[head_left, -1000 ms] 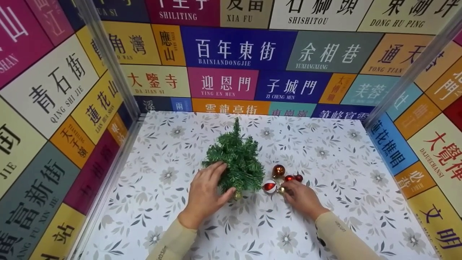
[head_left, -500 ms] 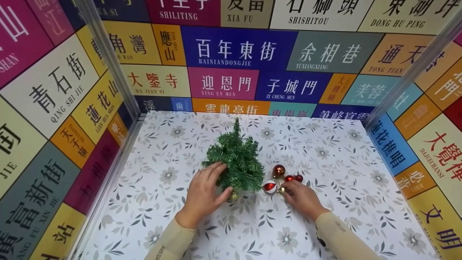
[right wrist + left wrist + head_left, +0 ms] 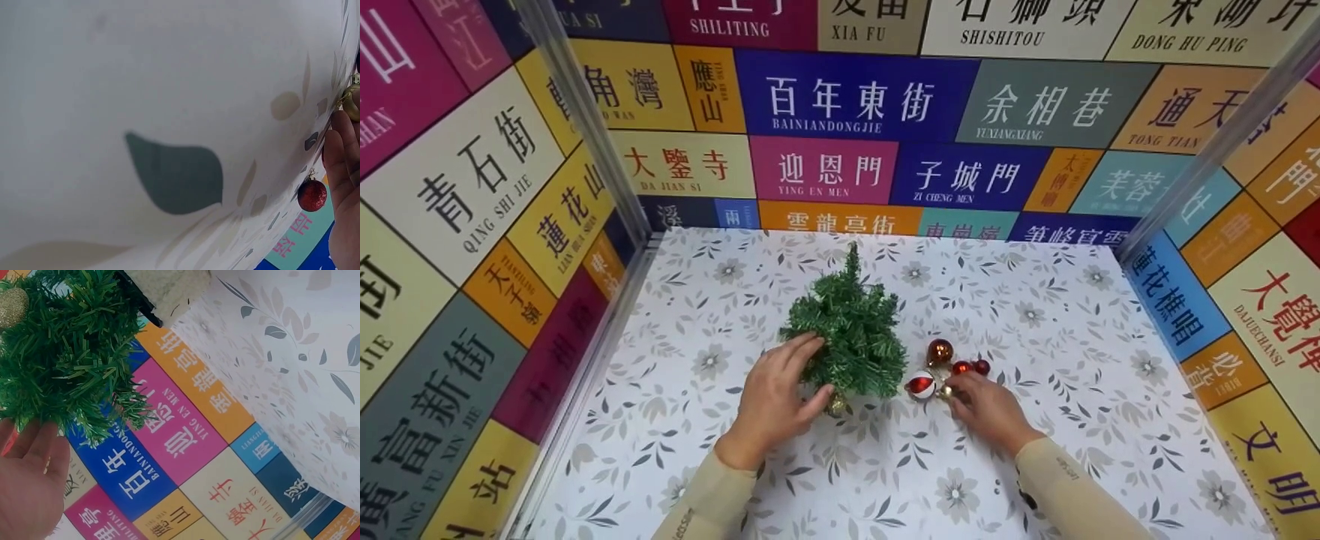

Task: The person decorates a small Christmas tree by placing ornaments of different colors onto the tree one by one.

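A small green artificial Christmas tree [image 3: 855, 337] stands in the middle of the table. My left hand [image 3: 780, 390] rests on its left side, fingers against the branches and thumb in front. A gold glitter bauble [image 3: 838, 405] hangs low on the tree, close by the thumb; the left wrist view shows this glitter bauble [image 3: 12, 308] among the needles. My right hand [image 3: 986, 409] pinches a small gold bauble [image 3: 946, 391] down at the tabletop; the right wrist view shows this gold bauble [image 3: 351, 101] at the fingertips.
Around the right hand lie a red-and-white bauble [image 3: 920, 385], a copper-red bauble [image 3: 940, 351] and small red baubles [image 3: 982, 367]. The floral white tablecloth [image 3: 712, 315] runs back to walls of colourful sign panels [image 3: 855, 97].
My left hand has drawn slightly left, and the gold glitter bauble on the tree has shifted left with it. My right hand has stayed in place with its gold bauble.
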